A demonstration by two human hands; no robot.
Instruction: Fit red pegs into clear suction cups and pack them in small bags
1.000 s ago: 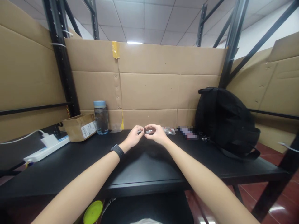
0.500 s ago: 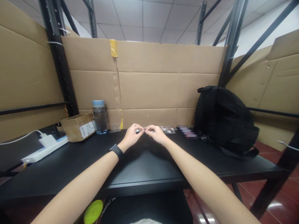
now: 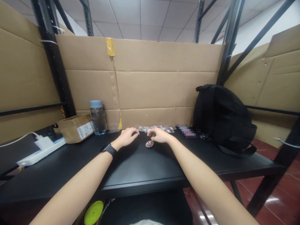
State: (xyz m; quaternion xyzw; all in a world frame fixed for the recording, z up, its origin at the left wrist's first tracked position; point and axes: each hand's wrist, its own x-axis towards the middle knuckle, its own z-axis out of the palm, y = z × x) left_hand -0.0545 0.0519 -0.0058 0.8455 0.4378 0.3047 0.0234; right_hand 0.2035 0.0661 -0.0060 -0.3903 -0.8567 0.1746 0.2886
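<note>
A small shiny oval packet (image 3: 149,144) with a red mark is in front of me, at or just above the black tabletop (image 3: 140,168). Just over it is my right hand (image 3: 159,136), fingers bent and apart, apparently not holding it; whether a fingertip touches it is unclear. To the left, my left hand (image 3: 127,137) has its fingers loosely stretched and nothing in them. Behind both hands, several similar silvery packets (image 3: 169,129) with red marks lie in a row along the cardboard wall, partly hidden by my right hand.
At the left stand a water bottle (image 3: 97,118), an open cardboard box (image 3: 74,128) and a white power strip (image 3: 42,153). A black backpack (image 3: 222,122) occupies the right side, beside a blurred-out item (image 3: 187,131). A cardboard wall (image 3: 145,90) closes the back.
My hands were together, pinching something small between them; now they have parted. The oval packet now shows below my right hand, and more of the back row is visible.
</note>
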